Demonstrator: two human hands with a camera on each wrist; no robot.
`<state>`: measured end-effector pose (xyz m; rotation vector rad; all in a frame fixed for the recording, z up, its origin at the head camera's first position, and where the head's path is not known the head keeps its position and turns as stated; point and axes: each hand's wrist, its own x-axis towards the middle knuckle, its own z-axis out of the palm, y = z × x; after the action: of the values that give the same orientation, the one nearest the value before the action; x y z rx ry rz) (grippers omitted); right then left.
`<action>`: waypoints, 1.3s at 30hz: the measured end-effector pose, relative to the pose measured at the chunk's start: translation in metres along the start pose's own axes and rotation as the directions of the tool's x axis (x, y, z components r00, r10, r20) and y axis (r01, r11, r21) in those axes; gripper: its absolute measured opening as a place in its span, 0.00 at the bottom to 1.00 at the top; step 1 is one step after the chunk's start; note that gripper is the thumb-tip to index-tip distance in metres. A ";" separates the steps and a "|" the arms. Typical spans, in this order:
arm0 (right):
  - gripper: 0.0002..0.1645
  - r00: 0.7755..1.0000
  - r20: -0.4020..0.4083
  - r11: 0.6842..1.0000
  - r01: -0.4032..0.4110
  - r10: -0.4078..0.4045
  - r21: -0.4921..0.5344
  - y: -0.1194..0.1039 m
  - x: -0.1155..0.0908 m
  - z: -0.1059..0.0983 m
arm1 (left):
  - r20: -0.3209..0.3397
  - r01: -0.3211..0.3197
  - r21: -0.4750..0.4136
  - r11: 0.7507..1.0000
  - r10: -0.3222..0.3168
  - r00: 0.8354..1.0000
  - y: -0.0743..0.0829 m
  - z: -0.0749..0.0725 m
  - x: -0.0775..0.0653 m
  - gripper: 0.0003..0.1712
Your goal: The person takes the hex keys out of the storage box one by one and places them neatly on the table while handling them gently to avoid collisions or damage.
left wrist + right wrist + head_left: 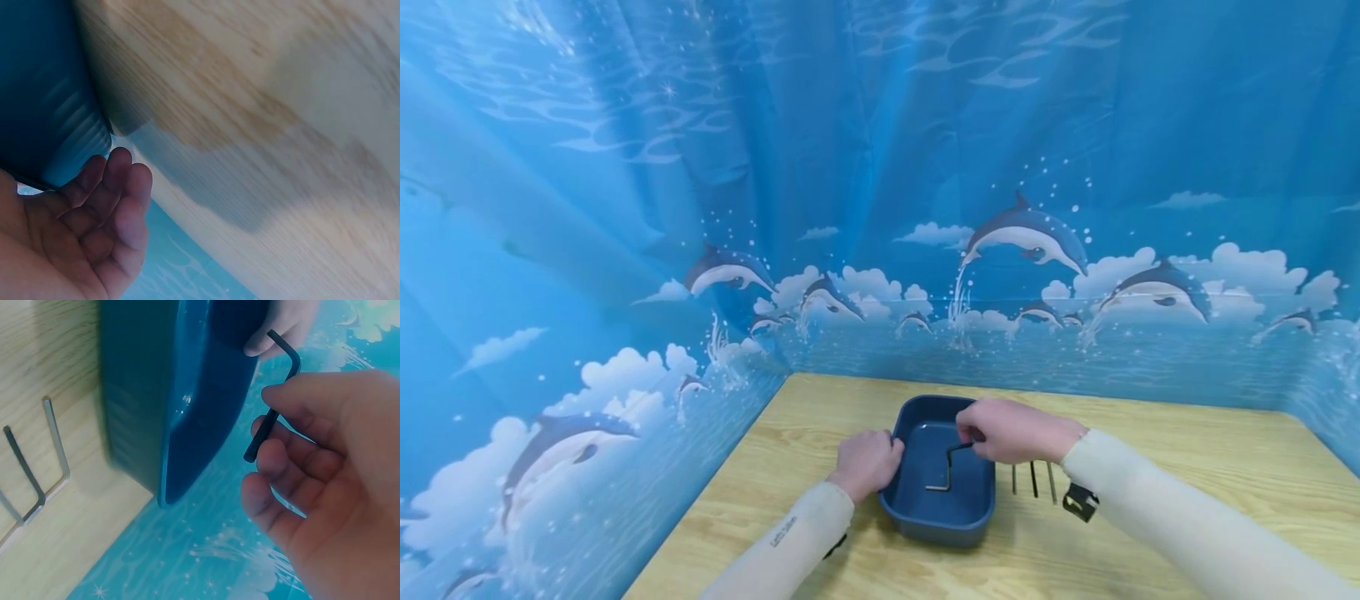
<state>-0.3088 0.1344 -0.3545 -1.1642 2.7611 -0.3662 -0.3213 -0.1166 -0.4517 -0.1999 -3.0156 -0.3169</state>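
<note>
A dark blue rectangular basin (925,527) stands on the table. My left hand (867,463) grips its left rim, the thumb inside the wall in the right wrist view; in the left wrist view the fingers (119,181) curl beside the outer wall. Over the basin's right side, my right hand (1011,429) pinches a black hex key (270,428) between thumb and fingertips. Its bent end (956,448) points down into the basin. A brass-coloured or silver hex key (937,487) shows below it, apparently on the basin floor.
Right of the basin, partly under my right forearm, lie several hex keys (57,434), one of them a black hex key (25,465). The light wood table (805,417) meets a blue dolphin-print curtain (865,350) at the back and left.
</note>
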 end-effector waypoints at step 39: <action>0.13 0.993 -0.052 0.981 -0.100 0.110 0.168 0.077 -0.126 0.018 | -0.009 -0.023 -0.018 1.000 0.023 1.000 -0.001 -0.002 0.000 0.25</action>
<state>-0.2703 0.2731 -0.3902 -0.9794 2.7669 -0.6142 -0.3211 -0.1182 -0.4505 -0.2342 -2.9999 -0.3417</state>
